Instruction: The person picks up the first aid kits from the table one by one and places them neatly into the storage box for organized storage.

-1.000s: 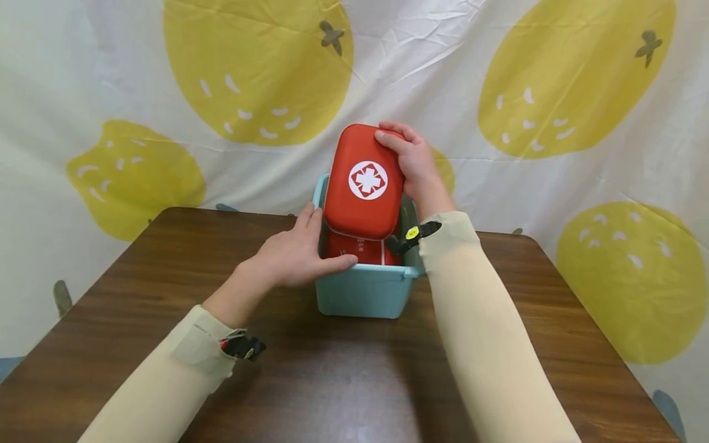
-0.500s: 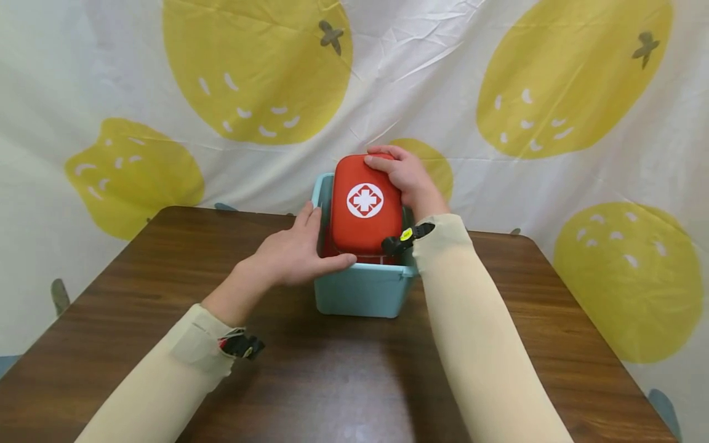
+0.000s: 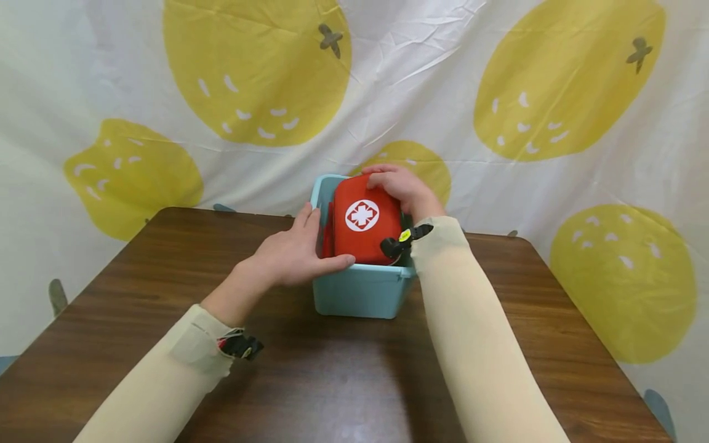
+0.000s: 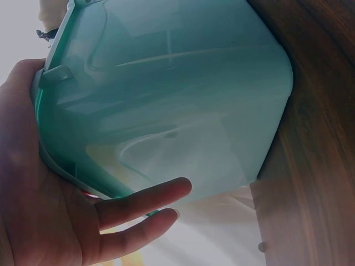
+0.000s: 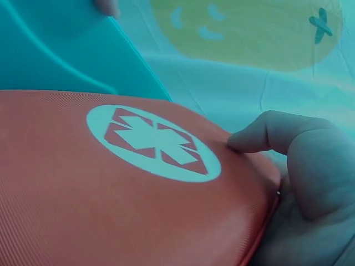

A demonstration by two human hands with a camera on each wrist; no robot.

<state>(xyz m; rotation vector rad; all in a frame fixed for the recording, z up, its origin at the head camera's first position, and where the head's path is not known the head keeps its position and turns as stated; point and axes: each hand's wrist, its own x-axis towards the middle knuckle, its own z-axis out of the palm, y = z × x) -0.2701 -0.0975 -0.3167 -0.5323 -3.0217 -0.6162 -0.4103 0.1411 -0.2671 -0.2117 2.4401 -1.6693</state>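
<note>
A red first-aid case (image 3: 365, 243) with a white cross badge stands tilted, mostly inside a light blue plastic bin (image 3: 354, 296). My right hand (image 3: 403, 188) grips its upper right corner; in the right wrist view the thumb presses the top face and the other fingers go under the edge. More red (image 3: 327, 239) shows in the bin left of the case. At the bin's near left corner rests my left hand (image 3: 285, 255), thumb along the near rim. The left wrist view has two straight fingers (image 4: 147, 200) against the bin's outer wall (image 4: 177, 94).
The bin stands on a dark brown wooden table (image 3: 310, 381), toward its back edge. Behind hangs a white cloth (image 3: 410, 86) with large yellow lemons. Each wrist wears a black strap with a small camera.
My right hand has lowered the first-aid case deeper into the bin, and its bottom edge is now behind the near rim. The left hand has stayed at the rim.
</note>
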